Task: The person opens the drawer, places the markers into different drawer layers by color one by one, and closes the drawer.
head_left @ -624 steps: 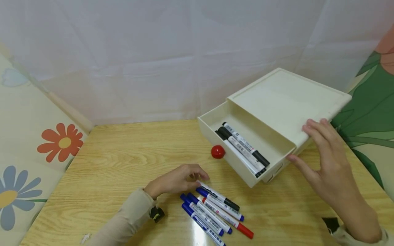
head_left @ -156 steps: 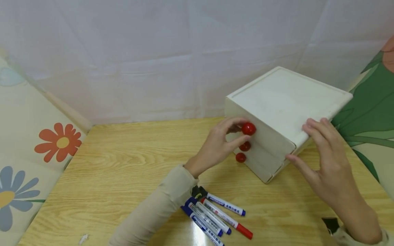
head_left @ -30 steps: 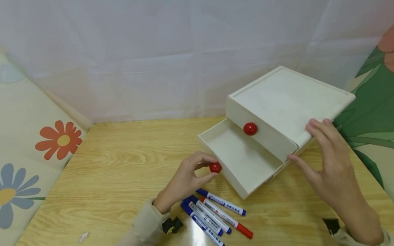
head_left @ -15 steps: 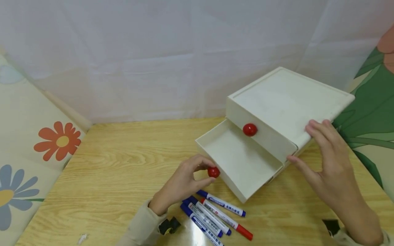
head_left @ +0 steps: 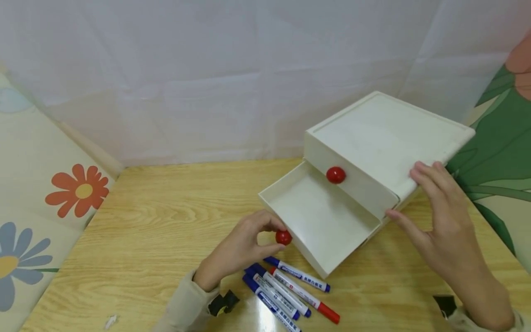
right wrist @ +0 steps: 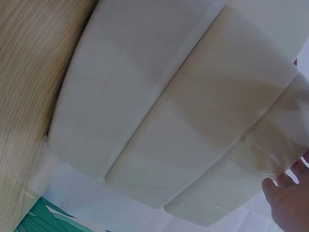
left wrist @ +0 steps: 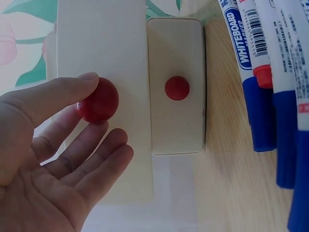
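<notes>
A cream plastic drawer unit (head_left: pixel 386 138) stands at an angle on the table. Its middle drawer (head_left: pixel 327 216) is pulled out, the bare inside showing. My left hand (head_left: pixel 236 249) pinches that drawer's red round knob (head_left: pixel 284 237) between thumb and fingers; the left wrist view shows the other fingers spread below the knob (left wrist: pixel 100 100). Above, the top drawer is closed, with its own red knob (head_left: pixel 335 175). The bottom drawer's knob (left wrist: pixel 177 88) shows only in the left wrist view. My right hand (head_left: pixel 448 235) rests its fingers along the unit's right edge.
Several whiteboard markers lie in front of the unit: blue-capped ones (head_left: pixel 297 273) and a red-capped one (head_left: pixel 295 287). A small white scrap (head_left: pixel 110 322) is at the table's lower left. Behind the table (head_left: pixel 166 207) hangs a white cloth (head_left: pixel 186 92).
Earlier, the top drawer stood open with black-capped markers inside; later it was closed, and a black-capped marker left the pile. Over the last second my left hand drew the middle drawer further out.
</notes>
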Demonstrator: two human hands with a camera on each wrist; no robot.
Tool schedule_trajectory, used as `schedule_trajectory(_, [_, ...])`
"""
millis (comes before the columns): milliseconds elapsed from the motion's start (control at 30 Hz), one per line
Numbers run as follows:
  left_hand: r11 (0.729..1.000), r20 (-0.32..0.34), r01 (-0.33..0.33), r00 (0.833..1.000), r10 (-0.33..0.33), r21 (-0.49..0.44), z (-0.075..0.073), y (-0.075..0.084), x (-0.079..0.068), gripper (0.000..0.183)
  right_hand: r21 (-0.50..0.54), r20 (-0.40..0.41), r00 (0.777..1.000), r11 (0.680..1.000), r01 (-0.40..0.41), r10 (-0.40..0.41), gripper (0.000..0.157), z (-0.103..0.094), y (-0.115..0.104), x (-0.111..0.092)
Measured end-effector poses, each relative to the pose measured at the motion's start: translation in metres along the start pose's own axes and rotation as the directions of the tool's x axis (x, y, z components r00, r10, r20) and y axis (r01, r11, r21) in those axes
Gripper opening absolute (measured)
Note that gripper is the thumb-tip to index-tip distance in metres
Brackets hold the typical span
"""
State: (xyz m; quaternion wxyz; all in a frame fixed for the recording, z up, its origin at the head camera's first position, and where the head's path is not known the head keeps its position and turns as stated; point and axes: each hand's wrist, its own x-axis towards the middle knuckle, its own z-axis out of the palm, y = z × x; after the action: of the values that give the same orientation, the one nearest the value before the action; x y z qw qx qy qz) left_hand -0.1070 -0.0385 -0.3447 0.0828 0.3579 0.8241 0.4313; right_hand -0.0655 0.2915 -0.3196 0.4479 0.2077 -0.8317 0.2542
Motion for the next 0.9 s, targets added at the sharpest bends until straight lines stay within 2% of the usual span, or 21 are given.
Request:
schedule_trajectory(233, [1.0,0.015,0.027,1.0,-0.027,0.002,-0.004,0.001,-0.003,0.026,-0.004,0.008,1.0,1.0,0.003,-0.003,0.081,0.0,0.0,0.0])
schedule_trajectory(433, [0.996,0.041,0.086,0.995,-0.087,0.016,-0.013,-0.002,-0.005,0.025,-0.008,0.013,1.0,1.0,-0.001,0.001,0.082,-0.001,0.0,-0.001])
schedule_trajectory(567, [0.989,0.08,0.132,0.987,-0.138,0.072,-0.017,-0.006,-0.006,0.021,-0.017,0.023,1.0,1.0,-0.005,0.006,0.083,-0.001,0.001,-0.001])
schedule_trajectory(733, [0.98,0.131,0.183,0.973,-0.191,0.075,-0.016,-0.015,-0.005,0.021,-0.024,0.031,0.999,1.0,-0.009,0.01,0.084,-0.001,0.002,-0.001])
schedule_trajectory(900, [0.984,0.186,0.169,0.967,-0.176,0.051,-0.013,-0.023,-0.002,0.025,-0.022,0.022,1.0,1.0,-0.008,0.008,0.084,-0.002,0.002,-0.001])
